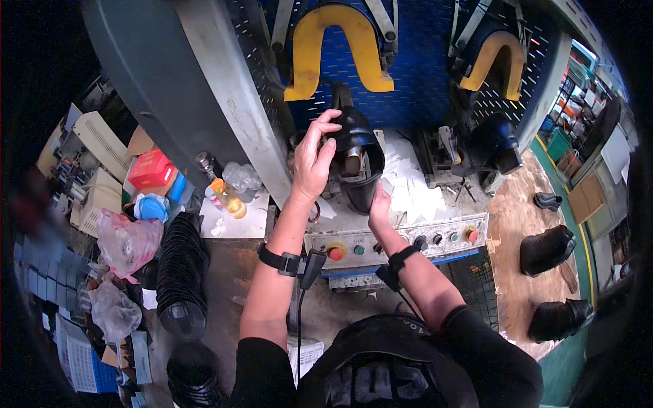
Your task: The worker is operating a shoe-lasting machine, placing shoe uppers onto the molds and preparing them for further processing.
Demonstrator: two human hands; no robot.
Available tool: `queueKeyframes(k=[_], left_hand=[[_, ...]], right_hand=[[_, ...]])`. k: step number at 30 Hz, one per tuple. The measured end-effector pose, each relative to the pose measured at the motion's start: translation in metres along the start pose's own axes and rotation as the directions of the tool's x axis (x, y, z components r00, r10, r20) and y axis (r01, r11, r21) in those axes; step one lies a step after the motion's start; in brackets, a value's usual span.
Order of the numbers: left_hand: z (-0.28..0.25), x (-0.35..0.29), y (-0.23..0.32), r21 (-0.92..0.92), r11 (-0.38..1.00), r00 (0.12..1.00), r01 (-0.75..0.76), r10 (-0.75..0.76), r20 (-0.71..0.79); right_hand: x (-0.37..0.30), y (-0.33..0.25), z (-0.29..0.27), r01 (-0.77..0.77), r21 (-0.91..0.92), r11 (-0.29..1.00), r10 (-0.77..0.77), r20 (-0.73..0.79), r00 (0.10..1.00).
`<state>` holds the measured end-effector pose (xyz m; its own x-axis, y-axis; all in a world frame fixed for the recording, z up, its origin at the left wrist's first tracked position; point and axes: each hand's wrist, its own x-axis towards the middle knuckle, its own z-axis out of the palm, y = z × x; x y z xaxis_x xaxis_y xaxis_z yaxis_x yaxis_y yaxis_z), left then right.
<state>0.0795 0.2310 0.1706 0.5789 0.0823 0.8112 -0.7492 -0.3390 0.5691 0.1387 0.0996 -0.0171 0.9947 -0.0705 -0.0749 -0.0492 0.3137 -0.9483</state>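
- The blue-backed machine (pixel 422 75) fills the space ahead; the step in hand looks like fitting a shoe onto it or easing one off, which I cannot tell
- Its yellow arch (pixel 333 17) hangs over the work, so the next move calls for low fingers
- The control box (pixel 449 228) bounds the near side; room seems freest back toward the body
- The black shoe (pixel 355 126) sits below the arch, metal piece (pixel 353 163) showing in its opening
- Left hand (pixel 315 163): loosely spread, fingertips against the shoe's left side
- Right hand (pixel 381 207): at its near right edge, fingers partly hidden, grip unclear
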Motion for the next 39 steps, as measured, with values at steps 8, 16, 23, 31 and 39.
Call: queueKeyframes(k=[8, 16, 23, 31, 39], left_hand=[[-0.011, -0.053, 0.008, 0.120, 0.982, 0.988, 0.145, -0.138, -0.065], [-0.027, -0.190, -0.024, -0.247, 0.741, 0.735, 0.624, -0.664, -0.138], [-0.024, -0.249, -0.031, -0.078, 0.644, 0.640, 0.761, -0.765, -0.068], [-0.013, -0.277, -0.014, -0.239, 0.496, 0.517, 0.834, -0.855, 0.029], [-0.005, -0.332, -0.014, -0.353, 0.364, 0.416, 0.862, -0.906, 0.083]], right_hand=[[0.040, 0.015, 0.016, 0.470, -0.512, 0.719, -0.477, 0.128, 0.870], [0.079, 0.064, -0.006, 0.520, -0.591, 0.616, -0.549, 0.151, 0.822], [0.103, 0.068, -0.023, 0.566, -0.622, 0.541, -0.594, 0.194, 0.781], [0.117, 0.080, -0.039, 0.600, -0.682, 0.418, -0.677, 0.206, 0.706], [0.170, 0.069, -0.002, 0.589, -0.744, 0.315, -0.659, 0.275, 0.700]])
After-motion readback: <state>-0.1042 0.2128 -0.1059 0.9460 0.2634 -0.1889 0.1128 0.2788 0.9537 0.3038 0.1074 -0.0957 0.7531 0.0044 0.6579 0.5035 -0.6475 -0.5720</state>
